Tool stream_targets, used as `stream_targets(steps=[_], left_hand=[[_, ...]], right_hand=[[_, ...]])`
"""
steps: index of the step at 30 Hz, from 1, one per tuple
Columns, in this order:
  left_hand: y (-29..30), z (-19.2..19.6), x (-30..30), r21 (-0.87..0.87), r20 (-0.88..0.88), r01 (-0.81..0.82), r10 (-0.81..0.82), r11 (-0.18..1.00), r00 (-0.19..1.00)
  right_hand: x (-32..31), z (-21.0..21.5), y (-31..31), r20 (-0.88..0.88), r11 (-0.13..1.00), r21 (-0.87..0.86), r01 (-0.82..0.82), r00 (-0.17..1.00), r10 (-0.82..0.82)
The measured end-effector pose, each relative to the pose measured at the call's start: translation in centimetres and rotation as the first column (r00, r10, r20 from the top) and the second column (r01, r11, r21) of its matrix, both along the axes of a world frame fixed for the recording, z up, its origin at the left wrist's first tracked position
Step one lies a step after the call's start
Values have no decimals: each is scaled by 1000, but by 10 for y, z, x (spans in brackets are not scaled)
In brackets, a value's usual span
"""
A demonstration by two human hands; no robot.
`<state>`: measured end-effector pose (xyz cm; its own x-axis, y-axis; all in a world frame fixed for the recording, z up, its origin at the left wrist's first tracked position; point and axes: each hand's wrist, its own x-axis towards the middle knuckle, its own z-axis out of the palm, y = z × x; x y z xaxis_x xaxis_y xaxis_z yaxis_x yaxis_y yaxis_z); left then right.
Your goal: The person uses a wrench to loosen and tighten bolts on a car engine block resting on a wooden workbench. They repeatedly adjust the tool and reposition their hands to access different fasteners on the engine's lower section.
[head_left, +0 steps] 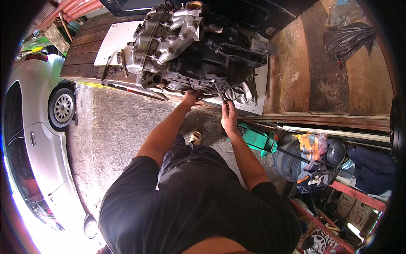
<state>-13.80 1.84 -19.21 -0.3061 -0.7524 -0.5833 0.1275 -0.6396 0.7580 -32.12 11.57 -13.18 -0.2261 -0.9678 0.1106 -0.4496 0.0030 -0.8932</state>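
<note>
A large car engine (pixel 186 46), silver on top and black and greasy below, lies on a white board (pixel 116 40) on a wooden platform. My left hand (pixel 190 98) reaches under the engine's near lower edge and presses against it. My right hand (pixel 229 115) grips the handle of a slim metal wrench (pixel 219 91) whose far end sits on the engine's lower edge. Both forearms stretch forward from my dark shirt.
A silver car (pixel 38 139) stands at the left on rough concrete (pixel 114 127). A green floor jack (pixel 258 139) lies right of my right arm. A tyre, clothes and a helmet (pixel 336 152) are piled at the right. A black plastic bag (pixel 349 38) rests on the wooden planks.
</note>
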Motion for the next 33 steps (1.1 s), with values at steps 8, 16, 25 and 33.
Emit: stream_targets(steps=[8,16,25,33], left_hand=[[-8,-15,2,-343,657,351,-44,871,753],[1,-10,-1,110,-140,-132,147,985,979],[0,-23,-8,-317,359,19,102,948,928],[5,1,-3,178,-155,-186,214,966,965]], right_hand=[[3,-5,0,-5,1000,-24,12,1000,-12],[-2,-5,5,-7,1000,-13,13,1000,-13],[-4,-5,15,45,999,11,45,998,-46],[-7,4,17,10,999,-4,42,999,-42]])
